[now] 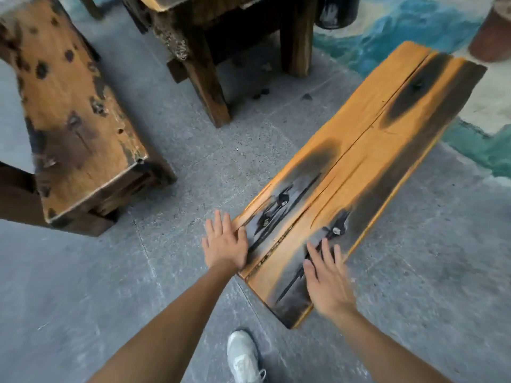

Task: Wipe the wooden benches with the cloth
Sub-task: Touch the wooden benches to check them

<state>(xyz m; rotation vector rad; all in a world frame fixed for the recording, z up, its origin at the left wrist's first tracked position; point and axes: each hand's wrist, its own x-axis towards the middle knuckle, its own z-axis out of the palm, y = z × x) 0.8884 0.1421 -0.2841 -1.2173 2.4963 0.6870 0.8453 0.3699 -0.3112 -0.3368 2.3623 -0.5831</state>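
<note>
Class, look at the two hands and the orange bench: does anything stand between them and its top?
Nothing visible does. The left hand and right hand, both empty, are already at the near end of the orange bench. No cloth shows.

A grey stone floor [96, 286] lay underfoot, with blue-green painted waves [387, 31] at its far edge. One white shoe [244, 355] stood on it. A dark wooden table [210, 40] stood beyond, a rusty cylinder [492, 31] far right.

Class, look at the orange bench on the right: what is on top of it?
Both hands, fingers spread: left hand at the orange bench's near corner, right hand over its end. No cloth shows; wood beneath the palms is hidden.
</note>
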